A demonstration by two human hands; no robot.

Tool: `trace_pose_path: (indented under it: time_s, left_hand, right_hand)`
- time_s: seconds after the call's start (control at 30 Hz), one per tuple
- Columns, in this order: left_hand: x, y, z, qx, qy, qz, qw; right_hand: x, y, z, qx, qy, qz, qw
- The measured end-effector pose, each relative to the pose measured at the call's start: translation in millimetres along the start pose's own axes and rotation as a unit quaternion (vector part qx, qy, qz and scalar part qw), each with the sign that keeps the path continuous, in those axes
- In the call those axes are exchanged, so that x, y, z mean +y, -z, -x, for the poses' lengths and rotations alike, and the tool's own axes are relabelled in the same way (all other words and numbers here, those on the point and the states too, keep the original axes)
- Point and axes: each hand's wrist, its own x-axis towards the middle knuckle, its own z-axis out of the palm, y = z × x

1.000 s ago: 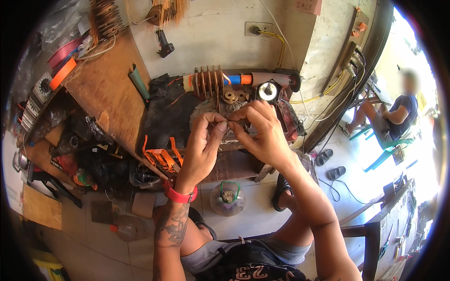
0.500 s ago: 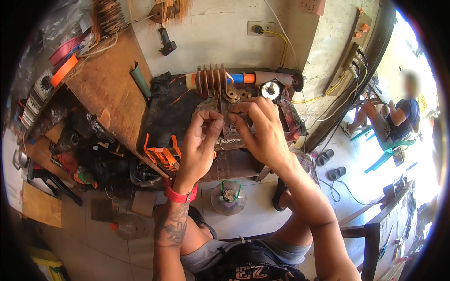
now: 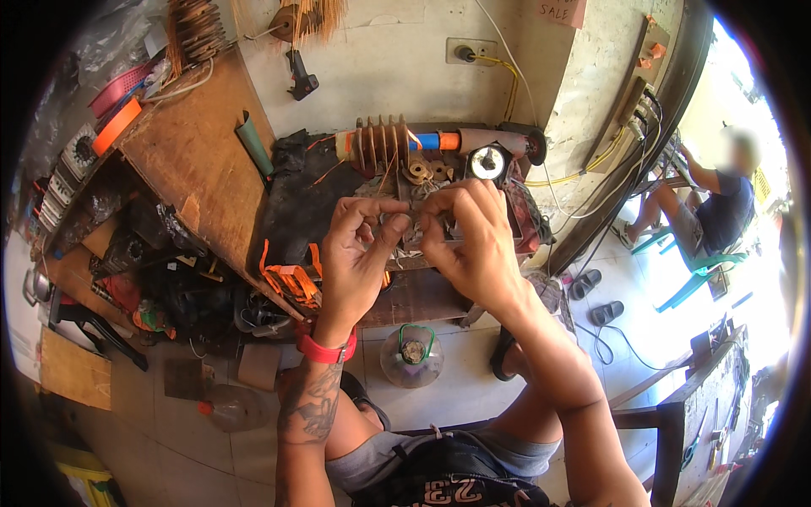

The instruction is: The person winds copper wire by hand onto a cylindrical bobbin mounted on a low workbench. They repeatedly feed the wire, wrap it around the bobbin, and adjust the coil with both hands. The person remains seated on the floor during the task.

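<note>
Both my hands meet over a small grey metal part [image 3: 411, 230] on the dark workbench [image 3: 296, 203]. My left hand [image 3: 359, 249] has its fingers curled and pinched against the part's left side. From the right, my right hand [image 3: 469, 237] grips the part and covers most of it. What runs between my fingertips is too small to make out. Just behind the hands lie a spindle of several brown wooden discs [image 3: 380, 144] with a blue and orange tube [image 3: 439, 141] and a round black and white piece [image 3: 486, 160].
A wooden board [image 3: 190, 160] and cluttered tools fill the left. Orange strips [image 3: 287, 279] hang at the bench edge. A clear jar [image 3: 410, 355] and sandals [image 3: 596, 296] sit on the floor. Another person [image 3: 722, 203] sits at the far right. A yellow cable [image 3: 507, 80] leaves a wall socket.
My hands stay at the same spot on the bench. Only the fingers have shifted a little on the metal part.
</note>
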Motion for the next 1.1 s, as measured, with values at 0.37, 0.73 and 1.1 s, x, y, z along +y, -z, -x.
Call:
trace_pose_path:
  time_s: [0.37,0.73,1.1]
  left_hand:
    - [-5.2,4.0,-2.9,-0.075,0.114,0.4,0.907]
    - [-0.8,2.8,-7.7,-0.021,-0.21,-0.397,0.893]
    - [-2.3,-3.5,-1.0,-0.053,0.069,-0.024,0.996]
  right_hand:
    - [7.8,-2.4,0.2,-0.027,-0.094,-0.062,0.993]
    - [13.9,1.8,1.4,-0.053,-0.004,0.04,0.998]
    - [14.9,2.0,-3.6,-0.058,0.029,0.066,0.996]
